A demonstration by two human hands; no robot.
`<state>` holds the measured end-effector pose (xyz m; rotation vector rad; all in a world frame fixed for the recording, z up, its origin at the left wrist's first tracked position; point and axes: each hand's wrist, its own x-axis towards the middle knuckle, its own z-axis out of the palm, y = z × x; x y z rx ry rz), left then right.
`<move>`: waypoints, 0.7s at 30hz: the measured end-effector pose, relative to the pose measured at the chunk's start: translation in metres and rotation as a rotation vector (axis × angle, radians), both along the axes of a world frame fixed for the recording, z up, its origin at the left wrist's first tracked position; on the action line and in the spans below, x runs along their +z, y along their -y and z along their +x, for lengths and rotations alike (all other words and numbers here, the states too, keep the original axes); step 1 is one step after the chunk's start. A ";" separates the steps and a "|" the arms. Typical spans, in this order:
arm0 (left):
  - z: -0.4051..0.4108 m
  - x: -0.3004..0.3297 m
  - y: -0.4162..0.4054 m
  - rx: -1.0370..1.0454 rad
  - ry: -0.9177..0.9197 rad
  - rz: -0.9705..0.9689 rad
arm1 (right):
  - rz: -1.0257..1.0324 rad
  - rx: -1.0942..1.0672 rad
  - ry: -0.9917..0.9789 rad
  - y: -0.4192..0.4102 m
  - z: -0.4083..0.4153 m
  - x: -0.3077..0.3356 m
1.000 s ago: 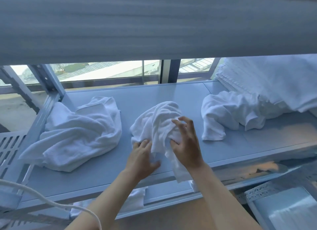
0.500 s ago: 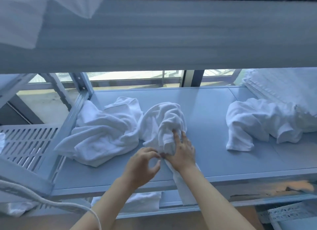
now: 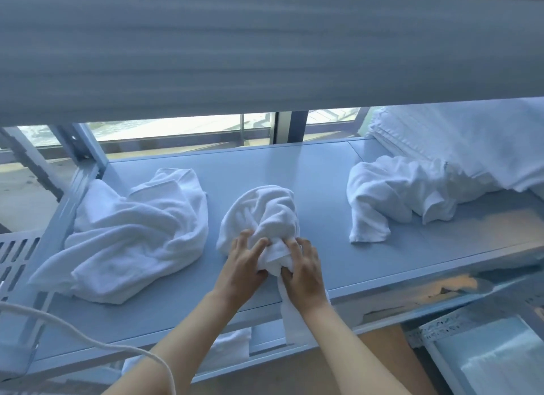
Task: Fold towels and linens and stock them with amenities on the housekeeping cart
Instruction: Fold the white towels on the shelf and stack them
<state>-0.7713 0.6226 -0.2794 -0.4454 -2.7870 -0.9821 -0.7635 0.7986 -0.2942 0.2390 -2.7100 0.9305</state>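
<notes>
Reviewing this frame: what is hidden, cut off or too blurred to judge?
- Head view: top shelf is motion-blurred and blocks everything above it.
- Stacked linens: cut by the right edge, count unclear.
- Middle towel: its hanging tail passes behind the right hand; left hand covers its near folds.
- Lower shelf contents: mostly hidden by the middle shelf and forearms.

This looks like a hotel housekeeping or linen area: a grey metal shelving unit (image 3: 318, 188) holds crumpled white towels (image 3: 138, 235) and, at the right end, a stack of folded white linens (image 3: 459, 141). More white cloth lies on a lower shelf (image 3: 229, 350). Behind the rack, a window (image 3: 182, 126) close to floor level looks out over rooftops.
</notes>
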 end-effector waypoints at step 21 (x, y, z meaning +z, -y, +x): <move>0.004 0.094 0.235 0.373 -0.337 -0.089 | -0.179 0.233 -0.242 0.246 -0.042 0.091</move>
